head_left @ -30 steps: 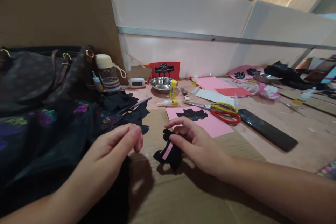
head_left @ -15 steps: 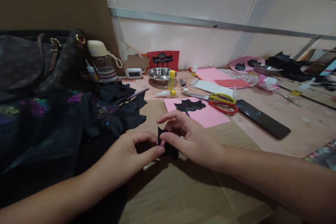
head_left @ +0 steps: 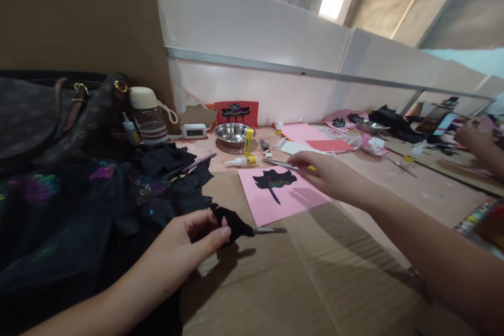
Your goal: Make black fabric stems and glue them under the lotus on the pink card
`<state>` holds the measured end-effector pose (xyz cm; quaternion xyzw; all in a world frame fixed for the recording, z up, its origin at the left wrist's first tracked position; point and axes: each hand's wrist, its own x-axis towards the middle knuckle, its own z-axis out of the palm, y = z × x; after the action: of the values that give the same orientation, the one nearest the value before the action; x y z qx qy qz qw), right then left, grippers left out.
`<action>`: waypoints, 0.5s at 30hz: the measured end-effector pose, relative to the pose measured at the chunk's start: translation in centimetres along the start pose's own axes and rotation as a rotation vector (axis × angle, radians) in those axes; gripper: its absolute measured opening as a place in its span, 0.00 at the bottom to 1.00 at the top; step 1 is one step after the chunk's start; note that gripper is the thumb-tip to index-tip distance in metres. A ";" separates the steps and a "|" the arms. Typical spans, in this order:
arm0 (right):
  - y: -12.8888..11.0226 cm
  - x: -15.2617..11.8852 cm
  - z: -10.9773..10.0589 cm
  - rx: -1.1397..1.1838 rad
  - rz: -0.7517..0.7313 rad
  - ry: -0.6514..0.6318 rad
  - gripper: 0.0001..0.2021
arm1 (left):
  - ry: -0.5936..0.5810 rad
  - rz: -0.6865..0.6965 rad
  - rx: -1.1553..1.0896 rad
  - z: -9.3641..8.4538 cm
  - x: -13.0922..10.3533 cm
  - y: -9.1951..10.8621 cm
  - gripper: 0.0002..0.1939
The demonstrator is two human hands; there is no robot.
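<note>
1. Left of your left hand (head_left: 183,244), dark sequined cloth (head_left: 98,215) bunches close to your forearm; hold your wrist clear of it so no fold drags the work.
2. Your left thumb and fingers pinch a black cutout (head_left: 235,227) just above the cardboard (head_left: 255,289). Grip lightly, near the small pink strip (head_left: 224,222) on it, so the points of its outline don't crease.
3. Beyond that hand lies a glue bottle (head_left: 241,161), nozzle towards the left; reach around it rather than across.
4. A thin grey tool (head_left: 271,230), part hidden, sits at the cutout's right tip; watch that it doesn't snag.
5. Between your hands, a pink sheet (head_left: 289,203) bears another black shape (head_left: 275,177); lift your right sleeve-side forearm over it.
6. Your right hand (head_left: 326,173) is over the scissors (head_left: 280,163); whether its fingers grip the handles, you cannot tell here. Take them by the handles, away from the blades.
</note>
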<state>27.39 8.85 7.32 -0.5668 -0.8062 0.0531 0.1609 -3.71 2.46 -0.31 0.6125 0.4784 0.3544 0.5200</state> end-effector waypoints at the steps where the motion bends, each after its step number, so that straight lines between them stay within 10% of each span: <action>1: 1.2 0.0 -0.5 -0.091 0.056 -0.016 0.14 | -0.010 0.007 0.003 0.0 0.0 0.0 0.20; 15: 9.7 1.2 1.7 -0.188 0.058 -0.011 0.28 | 0.052 0.002 -0.228 -0.3 1.1 -0.7 0.18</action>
<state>35.17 13.55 3.39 -0.6021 -0.7919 -0.0149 0.1009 -3.82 3.63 -0.97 0.5405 0.4477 0.4227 0.5734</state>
